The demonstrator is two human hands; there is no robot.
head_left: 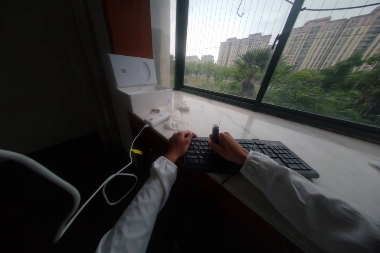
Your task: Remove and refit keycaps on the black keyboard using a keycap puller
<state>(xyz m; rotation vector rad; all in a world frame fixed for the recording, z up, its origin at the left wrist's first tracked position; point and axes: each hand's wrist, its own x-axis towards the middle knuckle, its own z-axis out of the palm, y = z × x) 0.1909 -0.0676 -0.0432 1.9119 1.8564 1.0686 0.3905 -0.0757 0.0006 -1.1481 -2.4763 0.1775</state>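
Note:
A black keyboard point(261, 148) lies along the front of the marble sill. At its left end, my left hand point(179, 143) has its fingers curled over the edge and holds it. My right hand point(229, 147) is closed round a black keycap puller point(215, 132), held upright over the left-hand keys with its thin wire loops pointing up. The puller's lower end is hidden by my fingers, so I cannot tell whether it touches the keys.
An open white box point(148, 97) stands at the sill's left end. Before it lie a white power bank point(158, 118) with a white cable point(130, 154) hanging off the edge, a small metal item point(156, 110) and crumpled white wrapping point(177, 120). A window point(228, 27) rises behind the sill.

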